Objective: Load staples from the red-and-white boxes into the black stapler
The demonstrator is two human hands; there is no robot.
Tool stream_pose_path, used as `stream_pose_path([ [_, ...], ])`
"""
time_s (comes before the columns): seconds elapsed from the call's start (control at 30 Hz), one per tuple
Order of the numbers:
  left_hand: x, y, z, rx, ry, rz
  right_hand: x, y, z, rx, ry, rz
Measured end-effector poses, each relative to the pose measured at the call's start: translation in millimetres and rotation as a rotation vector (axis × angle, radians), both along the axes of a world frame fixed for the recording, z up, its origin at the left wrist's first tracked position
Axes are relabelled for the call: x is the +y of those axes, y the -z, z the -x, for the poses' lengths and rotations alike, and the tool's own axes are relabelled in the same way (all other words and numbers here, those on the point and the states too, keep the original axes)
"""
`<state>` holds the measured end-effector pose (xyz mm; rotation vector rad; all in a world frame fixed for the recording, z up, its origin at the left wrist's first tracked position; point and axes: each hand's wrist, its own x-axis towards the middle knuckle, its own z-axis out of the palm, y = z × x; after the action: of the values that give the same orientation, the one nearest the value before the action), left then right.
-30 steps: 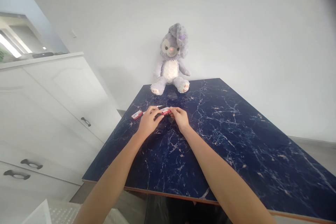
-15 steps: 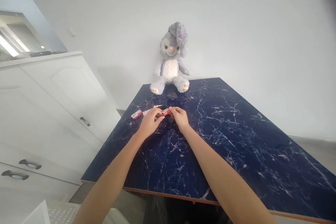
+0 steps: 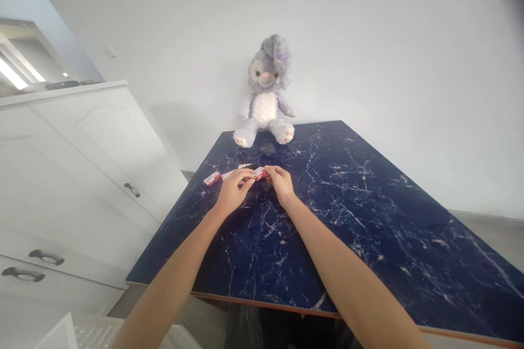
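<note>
Blue marbled table [image 3: 368, 202]; left hand [image 3: 232, 192] and right hand [image 3: 280, 184] both pinch one small red-and-white box [image 3: 259, 173].

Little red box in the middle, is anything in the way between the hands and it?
No, nothing is in the way. The left hand and the right hand both pinch the little red box at their fingertips. The other small boxes lie off to the left on the table.

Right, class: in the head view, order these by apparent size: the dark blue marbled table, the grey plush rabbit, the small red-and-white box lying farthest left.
1. Dark blue marbled table
2. Grey plush rabbit
3. Small red-and-white box
Gaps are wide; distance changes nothing.
</note>
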<state>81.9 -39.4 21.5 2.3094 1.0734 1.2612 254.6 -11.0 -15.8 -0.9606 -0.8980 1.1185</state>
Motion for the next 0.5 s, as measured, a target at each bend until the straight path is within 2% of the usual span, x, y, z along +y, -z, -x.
stream_pose_path([
  [0.3,9.4,10.4,-0.9,-0.391,0.084,0.355,-0.3,0.0,-0.7,0.005,-0.038,-0.003],
  [0.5,14.0,10.9,1.5,-0.499,0.065,0.426,0.0,-1.0,-0.5,-0.007,-0.045,-0.004],
])
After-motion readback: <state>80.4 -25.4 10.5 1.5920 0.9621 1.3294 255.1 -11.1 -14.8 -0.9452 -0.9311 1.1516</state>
